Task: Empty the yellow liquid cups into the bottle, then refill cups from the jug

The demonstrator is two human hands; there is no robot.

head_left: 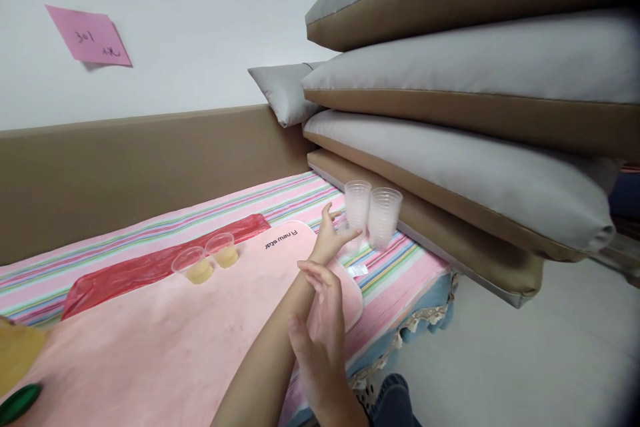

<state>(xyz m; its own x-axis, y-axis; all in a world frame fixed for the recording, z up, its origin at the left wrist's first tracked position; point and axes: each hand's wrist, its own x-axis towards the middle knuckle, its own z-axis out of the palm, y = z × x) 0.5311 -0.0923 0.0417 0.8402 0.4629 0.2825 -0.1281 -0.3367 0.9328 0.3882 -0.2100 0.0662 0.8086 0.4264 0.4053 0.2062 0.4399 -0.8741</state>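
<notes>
Two stacks of clear plastic cups stand side by side on the striped cloth, the left cup stack point(357, 200) and the right cup stack point(385, 217). My left hand point(331, 237) reaches toward the left stack with its fingers apart and nothing in them; I cannot tell whether a fingertip touches it. Nearer to me, my right hand point(323, 327) is raised beside my left forearm, fingers bent but spread, holding nothing. On the pink mat point(165, 347) stand two clear cups, a left cup point(199, 269) and a right cup point(226, 253), each with something yellow inside.
A red plastic sheet or bag point(165, 257) lies behind the mat. At the lower left are a green lid-like thing point(21, 403) and a yellow object point(19, 355), partly cut off. Large stacked cushions point(450, 140) rise at the right. The cloth's ruffled edge point(425, 317) borders the floor.
</notes>
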